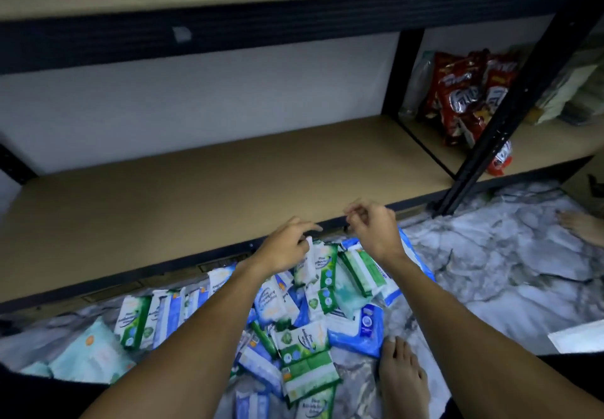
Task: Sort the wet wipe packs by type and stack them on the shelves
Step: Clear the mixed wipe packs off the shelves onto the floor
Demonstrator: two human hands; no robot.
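While the wet wipe packs (294, 317) lie mixed on the marble-patterned floor (490, 271) below the bare lower shelf (196, 186), nothing is held: the left hand (287, 248) and right hand (376, 229), fingers loosely curled, hover above; similar green and blue packs could be missorted.

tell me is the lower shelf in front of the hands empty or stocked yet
Empty. The lower shelf board shows bare in this bay, while the wipe packs lie piled on the floor below it.

- The head camera is looking forward and down at the shelf (228, 170) from just in front of it.
- It is sitting close above the packs (304, 314) below the shelf's front edge.
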